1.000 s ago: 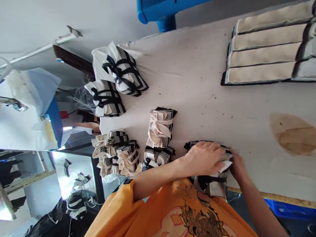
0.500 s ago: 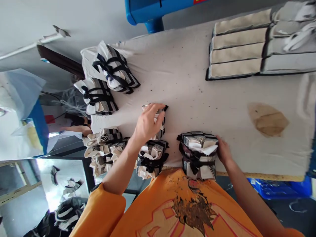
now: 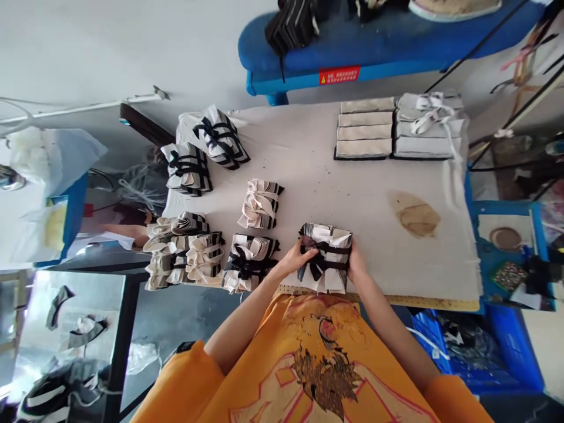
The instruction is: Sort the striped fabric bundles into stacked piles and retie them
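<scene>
A tied bundle of black, grey and white fabric pieces (image 3: 328, 273) lies at the table's front edge, bound with black strips. My left hand (image 3: 298, 257) grips its left side, thumb on top. My right hand (image 3: 356, 263) is pressed against its right side, the fingers mostly hidden behind it. Just left of my left hand rests another bundle tied in black (image 3: 249, 264). Behind that one sits a smaller bundle tied with a cream strip (image 3: 259, 204).
More tied bundles (image 3: 202, 258) crowd the table's left end, two with black ties (image 3: 220, 138) behind them. Stacked cream and grey pieces (image 3: 365, 135) stand at the back right. A blue padded board (image 3: 374, 47) overhangs the back. A brown stain (image 3: 414, 214) marks the cloth-covered table (image 3: 308, 158).
My left hand has moved right, from the cream-tied bundle to the black-tied bundle in front of me. My right hand stays at that bundle's right side. The view has shifted, showing more of the surroundings.
</scene>
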Demonstrator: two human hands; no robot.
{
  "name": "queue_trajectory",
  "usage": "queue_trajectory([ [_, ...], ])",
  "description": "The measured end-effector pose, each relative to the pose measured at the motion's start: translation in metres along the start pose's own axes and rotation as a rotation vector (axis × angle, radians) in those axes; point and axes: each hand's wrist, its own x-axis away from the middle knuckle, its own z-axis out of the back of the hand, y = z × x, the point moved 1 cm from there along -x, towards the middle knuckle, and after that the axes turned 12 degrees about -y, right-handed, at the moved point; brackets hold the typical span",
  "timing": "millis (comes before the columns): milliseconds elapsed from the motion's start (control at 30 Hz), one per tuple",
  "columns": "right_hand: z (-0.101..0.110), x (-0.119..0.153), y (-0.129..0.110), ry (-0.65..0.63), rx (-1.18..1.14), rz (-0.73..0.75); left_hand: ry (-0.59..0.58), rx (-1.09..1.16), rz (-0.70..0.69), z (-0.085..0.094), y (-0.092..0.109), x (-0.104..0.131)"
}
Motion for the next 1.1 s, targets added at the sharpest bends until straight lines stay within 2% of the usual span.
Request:
queue_trajectory([
  [133, 0.020, 0.020, -0.007, -0.076, -0.189, 0.047, -0.013, -0.132, -0.131, 0.008, 0.056, -0.005],
  [233, 0.048, 0.030, -0.010, -0.101, -0.250, 0.089, -0.142, -0.319, -0.210, 0.013, 0.101, -0.026],
  [333, 0.073, 0.037, -0.004, -0.083, -0.224, 0.087, -0.307, -0.472, -0.214, 0.004, 0.131, -0.055],
  [433, 0.095, 0.047, 0.008, -0.068, -0.127, 0.070, -0.340, -0.608, -0.163, -0.016, 0.141, -0.076],
  [533, 0.123, 0.064, 0.009, -0.035, 0.023, 0.084, -0.235, -0.672, -0.134, -0.033, 0.142, -0.080],
  [633, 0.156, 0.083, -0.011, 0.093, 0.194, 0.191, -0.118, -0.749, -0.121, -0.035, 0.140, -0.071],
  [700, 0.167, 0.090, -0.034, 0.152, 0.289, 0.297, -0.065, -0.812, -0.102, -0.030, 0.140, -0.062],
  [733, 0.167, 0.089, -0.046, 0.139, 0.343, 0.360, -0.046, -0.843, -0.086, -0.027, 0.140, -0.057],
  [800, 0.153, 0.081, -0.068, 0.009, 0.520, 0.519, -0.020, -0.892, -0.049, -0.021, 0.143, -0.047],
  [867, 0.129, 0.066, -0.083, -0.184, 0.871, 0.742, 0.002, -0.921, -0.019, -0.015, 0.148, -0.034],
  [900, 0.117, 0.057, -0.086, -0.235, 1.036, 0.828, 0.015, -0.929, -0.011, -0.011, 0.150, -0.027],
  [933, 0.108, 0.048, -0.087, -0.263, 1.171, 0.889, 0.026, -0.934, -0.008, -0.008, 0.153, -0.020],
  [1000, 0.098, 0.031, -0.084, -0.262, 1.296, 0.935, 0.061, -0.942, -0.008, -0.003, 0.157, -0.004],
  [1100, 0.104, 0.016, -0.073, -0.242, 1.295, 0.940, 0.220, -0.947, 0.008, -0.008, 0.159, 0.014],
])
